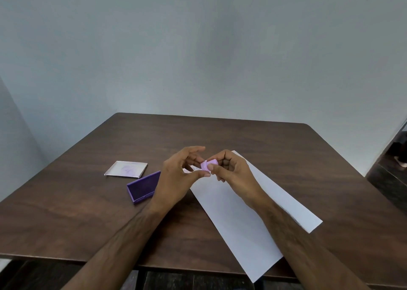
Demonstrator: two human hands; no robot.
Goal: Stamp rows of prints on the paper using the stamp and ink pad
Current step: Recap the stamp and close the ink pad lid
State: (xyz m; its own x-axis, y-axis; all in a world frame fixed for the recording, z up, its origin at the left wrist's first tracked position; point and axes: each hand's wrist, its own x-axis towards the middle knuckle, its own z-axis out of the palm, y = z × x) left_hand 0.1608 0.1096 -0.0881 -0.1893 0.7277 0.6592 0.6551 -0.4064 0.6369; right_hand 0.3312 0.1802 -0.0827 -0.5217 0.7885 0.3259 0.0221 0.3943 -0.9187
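A small pale purple stamp (209,165) is held above the far end of a long white paper (242,214) that lies diagonally on the table. My right hand (231,170) grips the stamp between thumb and fingers. My left hand (182,175) touches the stamp's left end with thumb and fingertips. A purple ink pad (143,189) lies open on the table just left of my left wrist. Faint pinkish marks show on the paper under my left fingers.
The ink pad's clear lid (126,169) lies farther left, upturned. The dark wooden table (220,135) stands against a grey wall. The paper's near corner overhangs the table's front edge. A doorway and dark floor show at the right.
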